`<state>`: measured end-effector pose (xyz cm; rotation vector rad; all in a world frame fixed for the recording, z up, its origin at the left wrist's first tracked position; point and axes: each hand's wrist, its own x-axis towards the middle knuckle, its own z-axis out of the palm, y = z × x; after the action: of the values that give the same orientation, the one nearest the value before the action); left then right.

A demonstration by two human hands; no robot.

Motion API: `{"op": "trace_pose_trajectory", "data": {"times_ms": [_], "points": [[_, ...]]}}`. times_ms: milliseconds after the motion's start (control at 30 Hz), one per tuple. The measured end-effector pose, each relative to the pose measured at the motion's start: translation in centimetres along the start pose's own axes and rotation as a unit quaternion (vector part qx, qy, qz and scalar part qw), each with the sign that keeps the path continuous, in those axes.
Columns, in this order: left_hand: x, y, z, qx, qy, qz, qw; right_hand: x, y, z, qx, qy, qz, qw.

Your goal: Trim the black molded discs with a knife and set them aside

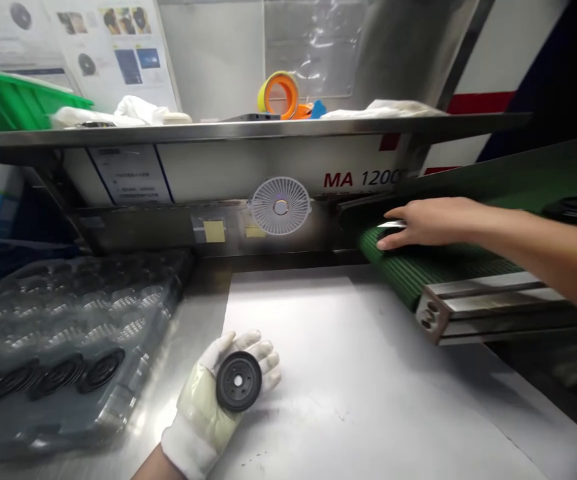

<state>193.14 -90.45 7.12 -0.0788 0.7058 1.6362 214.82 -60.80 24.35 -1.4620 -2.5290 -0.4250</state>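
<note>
My left hand, in a white glove, rests palm up on the steel bench and holds a round black disc part with a small centre hole. My bare right hand reaches out over the end of the green ribbed conveyor belt. Its fingers lie stretched and flat on the belt, with a small pale object I cannot make out under the fingertips.
A clear plastic blister tray with black discs in its front row lies at the left. A small white fan hangs under the shelf, which carries orange tape, cloths and a green bin. Another black part rides the belt far right.
</note>
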Motion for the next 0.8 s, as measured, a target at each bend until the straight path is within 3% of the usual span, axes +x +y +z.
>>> {"op": "trace_pose_trajectory", "data": {"times_ms": [133,233,333,400,467,533,667,800], "points": [[-0.4,-0.4,0.1,-0.035,0.014,0.007,0.999,2.0,0.3,0.9,-0.029,-0.124,-0.027,0.991],[-0.7,-0.7,-0.1,-0.044,0.021,0.016,0.999,0.9,-0.6,0.4,-0.067,-0.138,-0.022,0.988],[-1.7,-1.2,0.1,-0.053,0.037,0.013,0.998,-3.4,-3.2,-0.6,-0.086,-0.059,-0.039,0.994],[-2.9,-1.7,0.3,-0.062,0.033,0.004,0.998,-8.1,-5.8,-0.7,-0.094,-0.023,-0.098,0.990],[-4.1,-2.1,0.3,-0.070,0.017,-0.008,0.997,-13.2,-8.9,0.3,-0.071,-0.063,-0.183,0.979],[-5.2,-2.5,-0.1,-0.074,0.001,-0.021,0.997,-17.7,-11.7,2.4,-0.020,-0.122,-0.215,0.969],[-5.9,-2.6,-1.9,-0.054,-0.024,-0.075,0.995,-22.3,-14.4,7.6,0.036,-0.166,-0.153,0.973],[-5.4,-2.3,-3.3,-0.067,-0.059,-0.168,0.982,-23.3,-14.6,9.7,0.063,-0.180,-0.098,0.977]]}}
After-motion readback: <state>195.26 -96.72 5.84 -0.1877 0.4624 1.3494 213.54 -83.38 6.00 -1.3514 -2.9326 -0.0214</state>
